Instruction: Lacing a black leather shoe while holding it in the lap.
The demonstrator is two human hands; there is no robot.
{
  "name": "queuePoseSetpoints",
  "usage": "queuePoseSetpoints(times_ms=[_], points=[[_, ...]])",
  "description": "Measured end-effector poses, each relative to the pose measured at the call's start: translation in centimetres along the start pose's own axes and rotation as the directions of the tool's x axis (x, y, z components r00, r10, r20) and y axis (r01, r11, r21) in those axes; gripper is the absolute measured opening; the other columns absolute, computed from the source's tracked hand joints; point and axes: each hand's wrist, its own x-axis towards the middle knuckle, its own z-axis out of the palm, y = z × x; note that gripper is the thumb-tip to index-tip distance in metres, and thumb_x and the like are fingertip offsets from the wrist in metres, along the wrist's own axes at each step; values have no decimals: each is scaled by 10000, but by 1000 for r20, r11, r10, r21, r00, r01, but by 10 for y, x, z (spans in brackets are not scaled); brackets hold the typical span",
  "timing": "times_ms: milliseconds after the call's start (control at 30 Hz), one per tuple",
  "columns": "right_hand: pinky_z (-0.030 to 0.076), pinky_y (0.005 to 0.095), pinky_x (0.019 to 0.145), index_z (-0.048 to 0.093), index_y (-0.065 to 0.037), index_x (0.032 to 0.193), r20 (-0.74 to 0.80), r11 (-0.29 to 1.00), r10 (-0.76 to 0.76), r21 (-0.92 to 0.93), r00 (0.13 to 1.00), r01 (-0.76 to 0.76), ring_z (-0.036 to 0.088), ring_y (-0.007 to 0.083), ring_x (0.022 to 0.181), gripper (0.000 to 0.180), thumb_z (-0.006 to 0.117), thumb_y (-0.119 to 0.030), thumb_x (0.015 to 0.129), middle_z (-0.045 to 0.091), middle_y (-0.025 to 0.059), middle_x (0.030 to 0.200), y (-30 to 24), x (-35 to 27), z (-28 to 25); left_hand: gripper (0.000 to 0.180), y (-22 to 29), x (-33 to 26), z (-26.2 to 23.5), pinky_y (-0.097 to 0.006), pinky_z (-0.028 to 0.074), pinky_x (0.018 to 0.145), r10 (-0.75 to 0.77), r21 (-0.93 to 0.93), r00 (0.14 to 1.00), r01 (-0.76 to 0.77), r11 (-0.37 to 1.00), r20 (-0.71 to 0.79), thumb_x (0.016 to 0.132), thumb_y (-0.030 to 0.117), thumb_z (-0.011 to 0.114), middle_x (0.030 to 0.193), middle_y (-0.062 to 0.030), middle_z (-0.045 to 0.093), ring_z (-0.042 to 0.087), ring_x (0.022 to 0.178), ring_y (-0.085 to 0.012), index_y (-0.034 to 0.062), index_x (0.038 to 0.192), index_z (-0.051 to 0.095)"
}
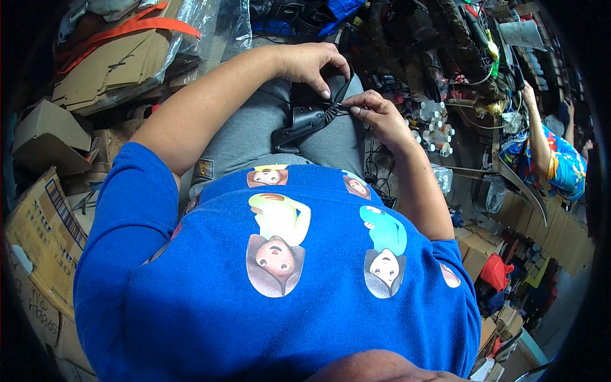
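On my lap lies a black, smooth, block-shaped device (304, 120). Beside its upper right end is a bundle of black cable (332, 112), wound in tight turns. My left hand (315, 67) curves over the bundle from above, thumb and forefinger bent around a loop of the cable that rises by the forefinger's tip. From the right, my right hand (380, 118) pinches a thin strand of the cable between thumb and forefinger, close to the windings. The left hand's other fingers are hidden behind its forefinger.
Flattened cardboard (118, 70) with an orange strap (143, 25) is stacked at the far left, near an open carton (54, 137). White-capped bottles (436, 130) stand right of my knee. Another person in a colourful shirt (560, 162) works at the right, beyond a curved metal strip (525, 188).
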Motion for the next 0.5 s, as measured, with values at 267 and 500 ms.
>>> queuePoseSetpoints(times_ms=[267,500], points=[[407,262,834,699,-84,1033,31,994,-7,114,999,4,516,126,911,186,616,-98,867,552,17,951,5,3,0,524,-1,0,5,-345,414,966,-43,-8,998,43,999,-48,606,113,802,1121,-100,524,517,1093,-265,110,1100,626],[451,272,672,720,-114,962,-204,974,-145,-200,968,103,543,127,734,173,685,-68,799,543,29,799,-19,-2,22,448,6,-14,9,-354,424,951,11,137,971,22,990,-240,643,76,740,1088,-127,536,526,1072,-286,80,1071,610]])
